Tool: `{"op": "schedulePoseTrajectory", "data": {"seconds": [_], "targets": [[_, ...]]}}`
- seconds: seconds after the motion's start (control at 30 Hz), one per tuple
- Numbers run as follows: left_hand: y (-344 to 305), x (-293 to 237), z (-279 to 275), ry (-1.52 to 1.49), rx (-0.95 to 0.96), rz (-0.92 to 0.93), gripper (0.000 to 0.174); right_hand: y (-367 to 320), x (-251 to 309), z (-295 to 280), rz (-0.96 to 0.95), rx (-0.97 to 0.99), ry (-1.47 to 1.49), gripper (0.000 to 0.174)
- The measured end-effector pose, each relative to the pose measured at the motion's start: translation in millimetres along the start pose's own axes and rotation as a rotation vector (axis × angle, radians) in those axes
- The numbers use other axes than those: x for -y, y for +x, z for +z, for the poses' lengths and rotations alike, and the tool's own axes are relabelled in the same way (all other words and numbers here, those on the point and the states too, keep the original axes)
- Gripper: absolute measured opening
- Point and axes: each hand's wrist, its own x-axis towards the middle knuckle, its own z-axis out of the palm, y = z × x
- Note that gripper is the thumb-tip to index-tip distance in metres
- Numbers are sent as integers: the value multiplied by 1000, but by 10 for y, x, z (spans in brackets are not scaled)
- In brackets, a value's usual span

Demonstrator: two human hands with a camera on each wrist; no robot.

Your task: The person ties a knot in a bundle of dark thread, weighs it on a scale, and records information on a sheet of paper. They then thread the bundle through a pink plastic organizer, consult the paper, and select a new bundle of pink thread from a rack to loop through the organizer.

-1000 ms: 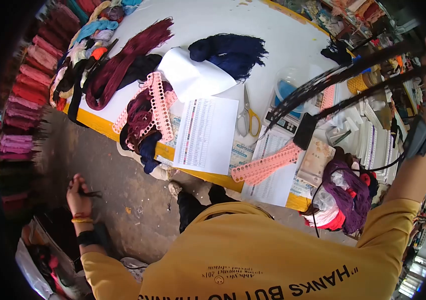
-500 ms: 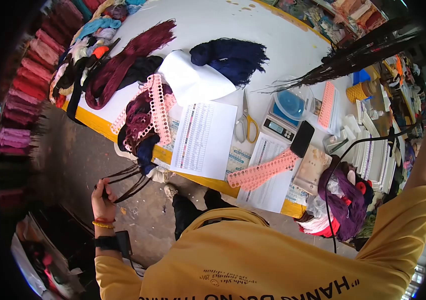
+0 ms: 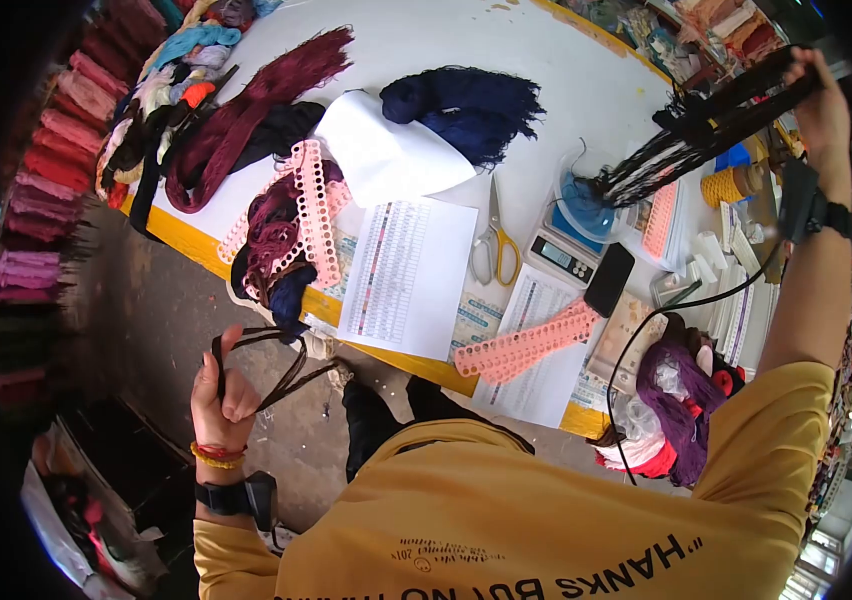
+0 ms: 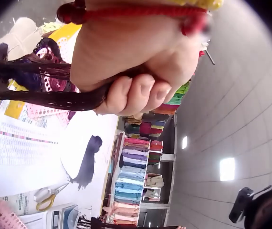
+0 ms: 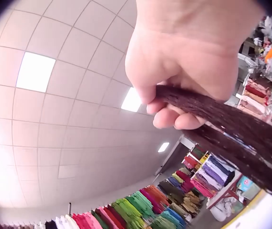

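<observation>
My right hand (image 3: 824, 115) grips a dark brown skein of thread (image 3: 711, 120), raised above the right side of the table. The skein's loose ends overlap the clear plastic bowl (image 3: 586, 212) on the digital scale (image 3: 562, 257). In the right wrist view the thumb and curled fingers close round the upper end of the skein (image 5: 217, 114). My left hand (image 3: 226, 395) is beside the table's front edge, its fingers curled round a thinner bunch of dark thread (image 3: 291, 375). That bunch (image 4: 50, 98) hangs in loops from the fist in the left wrist view.
Scissors (image 3: 495, 250), a colour chart sheet (image 3: 406, 280) and pink perforated strips (image 3: 526, 340) lie on the table (image 3: 586, 90). Navy (image 3: 466, 110) and maroon (image 3: 256, 120) thread bundles lie behind. A phone (image 3: 608, 280) rests beside the scale. A black cable (image 3: 646, 330) runs from the right wrist.
The right hand swung out to the right with the skein, then came back, bringing the loose ends over the bowl. My left hand moved right, and its thread now hangs in wider loops.
</observation>
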Motion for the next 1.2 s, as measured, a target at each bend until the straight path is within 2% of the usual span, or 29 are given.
{"op": "schedulePoseTrajectory", "data": {"seconds": [0.03, 0.07, 0.1, 0.13, 0.17, 0.2, 0.23, 0.27, 0.33, 0.47, 0.53, 0.67, 0.77, 0.87, 0.9, 0.93, 0.97, 1.0, 1.03, 1.13, 1.2], "targets": [[19, 28, -29, 7, 60, -11, 34, -96, -169, 79, 57, -19, -137, 22], [37, 65, -55, 13, 120, -21, 35, -190, -451, 96, 14, 30, -231, 18], [70, 105, -74, 4, 119, -46, 31, -289, -703, 87, -9, 76, -728, 22], [99, 171, -43, 73, 28, -18, 30, -392, -1156, 46, -62, 30, -958, 27], [126, 256, 33, 143, -64, 10, 29, -532, -1569, 63, -115, 83, -1475, 27], [154, 307, 70, 214, -156, 39, 28, -829, -1856, 132, -237, 195, -1548, 24], [183, 316, 56, 192, -106, 1, 27, -1088, -2093, 247, -190, 361, -1805, 19], [201, 333, 52, 151, -65, -46, 27, -1355, -2425, 251, -191, 359, -1794, 17], [231, 361, 70, 71, 17, -141, 27, -1830, -2712, 418, -2, 359, -1812, 17], [288, 424, 146, -57, 64, -260, 29, -2519, -2913, 461, 18, 451, -1655, 24], [339, 483, 154, -43, 91, -262, 29, -2738, -2860, 505, 1, 412, -1543, 28], [456, 585, 212, 32, 75, -250, 28, -2834, -2840, 467, 46, 237, -1369, 37], [538, 638, 301, 100, 83, -250, 30, -2797, -2761, 498, 144, 119, -1329, 31], [596, 684, 482, 167, 19, -246, 32, -2808, -2768, 689, 154, 14, -1102, 26], [653, 731, 421, 157, 128, -238, 35, -2831, -2724, 879, 189, 64, -997, 22], [683, 757, 492, 186, 92, -244, 35, -2875, -2693, 1122, 223, 113, -890, 18], [710, 808, 614, 215, 55, -249, 36, -2958, -2797, 1326, 154, 217, -690, 18], [737, 842, 704, 245, 17, -253, 36, -3057, -2683, 1645, 349, 332, -518, 17], [778, 880, 722, 252, 82, -296, 38, -3124, -2588, 1962, 341, 491, -360, 18], [820, 1039, 940, 238, 99, -308, 38, -3343, -2377, 2608, 385, 774, -103, 19], [863, 1135, 941, 184, 161, -263, 37, -3395, -2352, 2781, 567, 764, -91, 19]]}}
